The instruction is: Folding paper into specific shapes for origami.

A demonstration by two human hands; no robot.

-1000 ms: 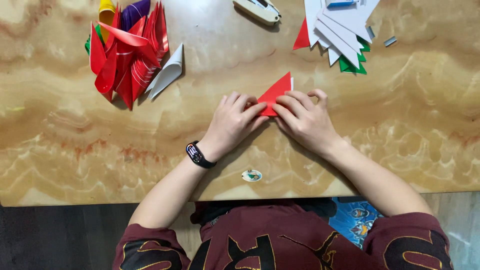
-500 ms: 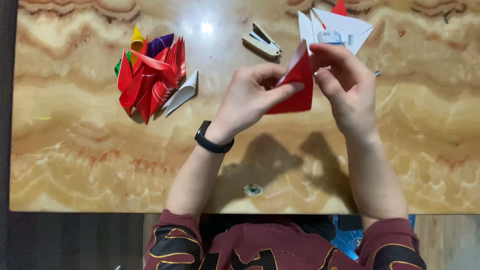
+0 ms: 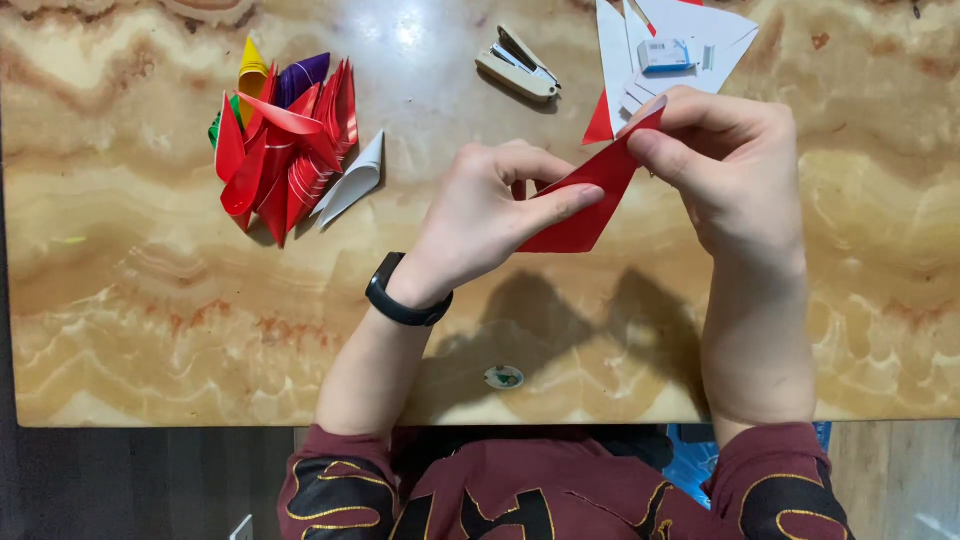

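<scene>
Single head-worn view, looking almost straight down from above the seated person onto a marbled tabletop [image 3: 150, 300]. Close enough to fill most of the frame with table, near edge and dark red sleeves [image 3: 340, 490] along the bottom.

- The counter [image 3: 130, 300] is shiny stone, yellow and cream, with wavy brown lines running across it.
- A bright spot of light [image 3: 408, 28] shines on the counter near the top edge.
- Dark shadows [image 3: 560, 320] lie on the counter near its front edge.
- Below the counter the floor [image 3: 120, 480] is dark.
- At the far right the floor looks like pale wood [image 3: 890, 480].
</scene>
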